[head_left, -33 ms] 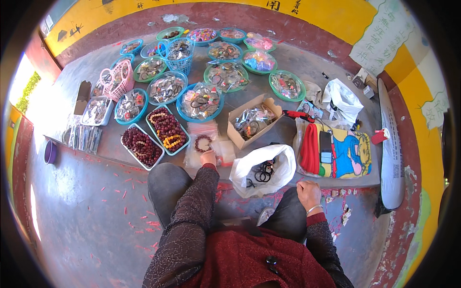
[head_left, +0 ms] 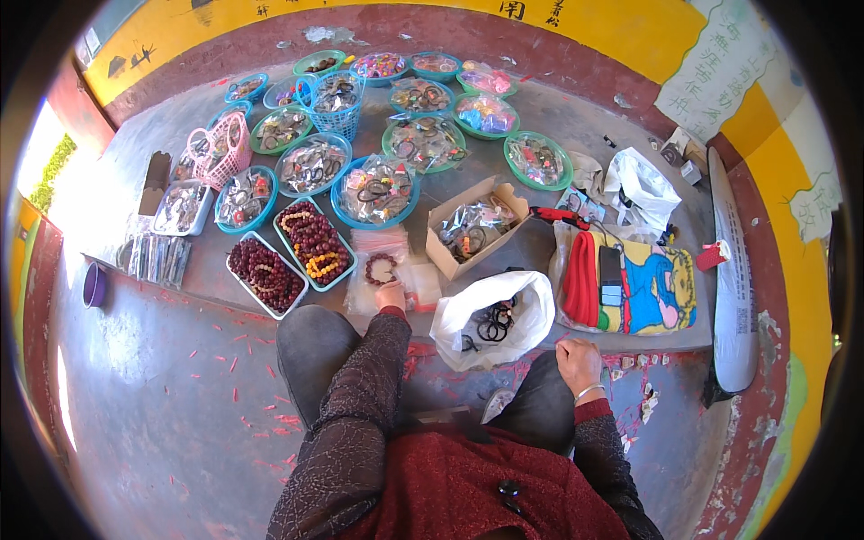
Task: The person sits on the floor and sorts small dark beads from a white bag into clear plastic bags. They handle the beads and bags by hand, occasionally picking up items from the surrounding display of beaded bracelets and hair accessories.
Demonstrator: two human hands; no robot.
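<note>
My left hand (head_left: 390,295) is closed at the near edge of a dark red bead bracelet (head_left: 369,266), with its fingertips partly hidden. The bracelet forms a ring over a stack of clear plastic bags (head_left: 364,295). My right hand (head_left: 579,364), a light bangle at its wrist, rests curled by my right knee with nothing visible in it. Between my hands stands an opened white bag (head_left: 450,317) with black cord bracelets (head_left: 495,320) inside. Left of the bracelet, two trays hold dark red bead strings (head_left: 263,273) and more bead strings with some yellow ones (head_left: 315,241).
Beyond lie a cardboard box (head_left: 441,251) of bagged bracelets and several basins, such as a blue one (head_left: 337,200). A pink basket (head_left: 236,162) stands at left. On the right are a colourful cloth (head_left: 666,288), a phone (head_left: 610,265) and a red cup (head_left: 711,256).
</note>
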